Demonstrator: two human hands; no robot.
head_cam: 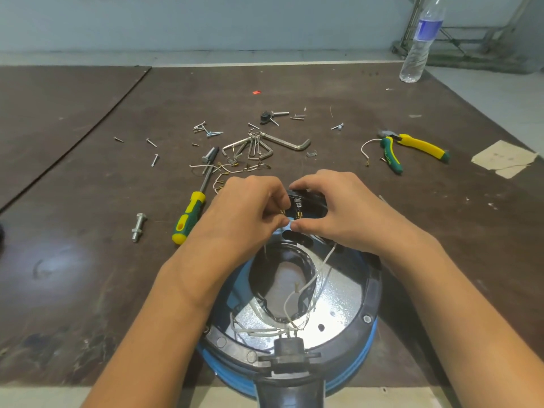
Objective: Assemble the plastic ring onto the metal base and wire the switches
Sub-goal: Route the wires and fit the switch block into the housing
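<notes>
A round shiny metal base with a black plastic ring around its rim lies at the near table edge, above a blue rim. White wires loop across its middle. At the far side sits a black switch block with brass terminals. My left hand pinches a small brass wire connector beside those terminals. My right hand grips the switch block, its fingers curled over the top and its thumb beneath.
A yellow-green screwdriver and a bolt lie left of the base. Loose screws, hex keys and short wires are scattered beyond my hands. Pliers lie right, a water bottle at back right.
</notes>
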